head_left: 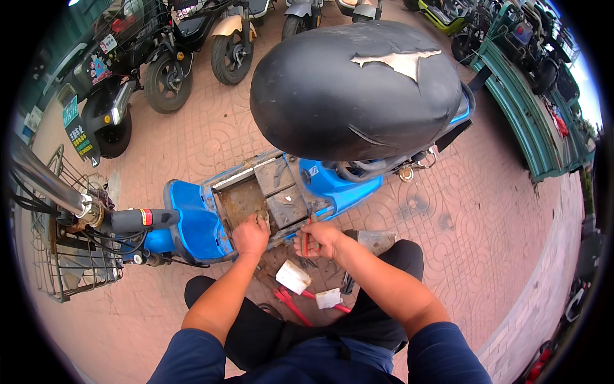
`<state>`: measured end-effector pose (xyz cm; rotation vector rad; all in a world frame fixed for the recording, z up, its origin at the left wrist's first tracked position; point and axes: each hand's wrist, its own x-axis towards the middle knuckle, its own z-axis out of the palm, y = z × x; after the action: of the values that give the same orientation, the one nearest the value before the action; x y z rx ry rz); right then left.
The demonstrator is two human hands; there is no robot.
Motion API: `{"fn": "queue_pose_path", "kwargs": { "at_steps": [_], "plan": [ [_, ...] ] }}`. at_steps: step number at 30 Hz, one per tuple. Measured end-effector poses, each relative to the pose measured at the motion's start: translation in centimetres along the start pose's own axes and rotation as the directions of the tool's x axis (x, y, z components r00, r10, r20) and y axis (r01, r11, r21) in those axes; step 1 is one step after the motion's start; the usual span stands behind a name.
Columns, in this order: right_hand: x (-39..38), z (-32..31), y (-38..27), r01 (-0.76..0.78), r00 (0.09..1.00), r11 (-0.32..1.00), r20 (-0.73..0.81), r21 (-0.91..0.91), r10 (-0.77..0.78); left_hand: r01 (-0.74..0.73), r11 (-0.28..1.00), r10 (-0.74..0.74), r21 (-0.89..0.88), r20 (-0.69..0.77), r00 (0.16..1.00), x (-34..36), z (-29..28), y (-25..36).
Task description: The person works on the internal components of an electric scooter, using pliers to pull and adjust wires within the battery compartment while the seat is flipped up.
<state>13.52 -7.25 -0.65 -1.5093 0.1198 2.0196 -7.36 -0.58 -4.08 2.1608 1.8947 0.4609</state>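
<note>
A blue electric scooter (195, 214) stands across in front of me, its floorboard compartment (240, 201) uncovered. Dark battery blocks (288, 206) fill the compartment's right part, while its left part shows a dirty brown bottom. My left hand (251, 235) is closed at the compartment's near edge, and its fingers hide whatever they grip. To the right, my right hand (325, 240) is closed around a thin red-handled tool (306, 244) beside the near side of the scooter. The tool's working end is too small to make out.
Between my knees lie white foam blocks (293, 276) and a long red-handled tool (293, 307). A grey box-like piece (377, 240) rests by my right knee. The torn black seat (345, 96) looms overhead. A wire basket (70, 256) is at left; parked scooters (167, 80) and a green cart (521, 115) stand behind.
</note>
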Motion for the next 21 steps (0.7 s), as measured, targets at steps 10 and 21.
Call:
{"fn": "queue_pose_path", "kwargs": {
  "at_steps": [10, 21],
  "plan": [
    [3.4, 8.0, 1.2, 0.266, 0.957, 0.860, -0.225, 0.435, -0.182, 0.021, 1.000, -0.021, 0.018, 0.018, 1.000, 0.0, 0.2, 0.1],
    [0.3, 0.0, 0.2, 0.164, 0.978, 0.939, -0.076, -0.304, -0.195, 0.005, 0.999, -0.006, 0.042, 0.024, 1.000, -0.3, 0.3, -1.1]
  ]
}}
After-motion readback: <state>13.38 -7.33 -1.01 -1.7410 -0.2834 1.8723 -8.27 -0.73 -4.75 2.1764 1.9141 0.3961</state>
